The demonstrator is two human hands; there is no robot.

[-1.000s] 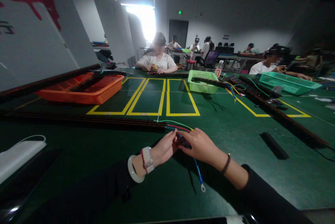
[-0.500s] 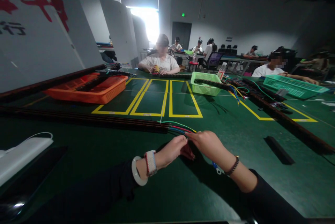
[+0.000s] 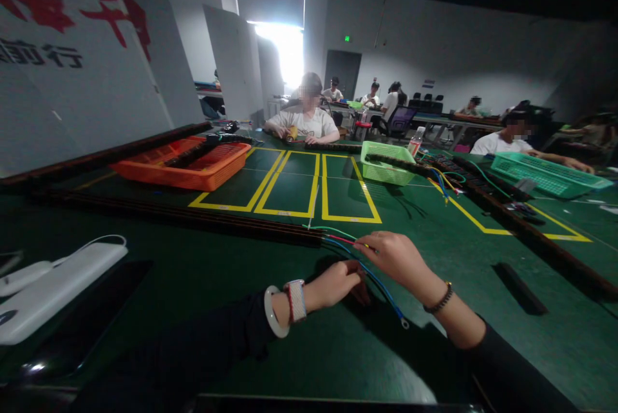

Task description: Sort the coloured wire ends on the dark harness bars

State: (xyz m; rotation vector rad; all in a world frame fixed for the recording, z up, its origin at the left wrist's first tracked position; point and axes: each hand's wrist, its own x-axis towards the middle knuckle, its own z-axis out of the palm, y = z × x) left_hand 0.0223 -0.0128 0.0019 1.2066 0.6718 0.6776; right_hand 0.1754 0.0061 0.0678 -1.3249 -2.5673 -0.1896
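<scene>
A long dark wire bundle (image 3: 217, 220) lies across the green table (image 3: 270, 348), with coloured wires coming out of its right end. My right hand (image 3: 398, 262) pinches the red wire (image 3: 340, 239) a little past that end. A green wire (image 3: 333, 229) runs just behind the red one. The blue wire (image 3: 381, 281) passes between my hands and ends in a ring terminal (image 3: 405, 323). My left hand (image 3: 335, 284) is beside the blue wire, its fingers bent together; what they hold, if anything, is hidden.
An orange basket (image 3: 193, 175) stands at the left, a light green basket (image 3: 386, 168) behind my hands. Another long bundle (image 3: 541, 233) and a short black strip (image 3: 519, 287) lie at the right. A white device (image 3: 62, 291) is at the left. A person (image 3: 309, 120) sits opposite.
My hands have moved apart, the right one staying on the wires and the left one lower. The blue wire now shows down to its ring terminal. The whole view has shifted slightly.
</scene>
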